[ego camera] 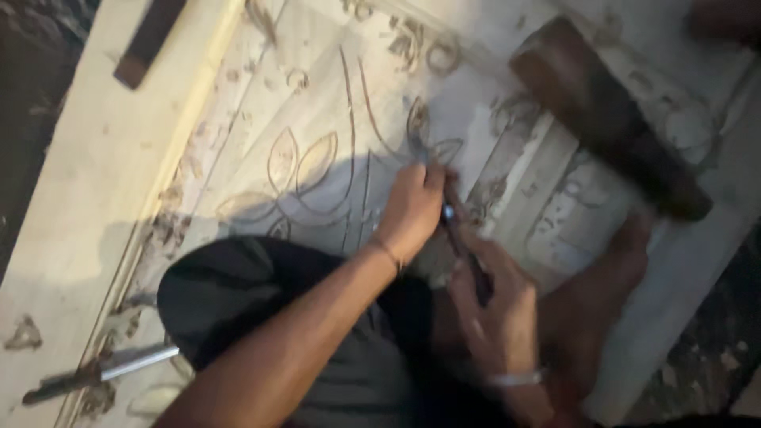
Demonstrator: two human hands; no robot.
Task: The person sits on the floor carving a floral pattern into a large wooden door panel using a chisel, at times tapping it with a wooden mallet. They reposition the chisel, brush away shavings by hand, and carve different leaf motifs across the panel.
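Mallet (pixel 609 119) right of chisel (pixel 464 246), on panel (pixel 103 166)

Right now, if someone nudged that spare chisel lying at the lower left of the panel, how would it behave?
The spare chisel looks rigid, with a bright metal shank and a dark handle. Its rounded shaft could probably roll on the flat carved wooden panel, though nearby wood chips may stop it. It seems fairly dense for its slim size.

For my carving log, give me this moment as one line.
left hand: steadies thin dark-handled chisel | right hand: grips chisel handle | tip on pale carved wooden panel | dark wooden mallet: lying on panel
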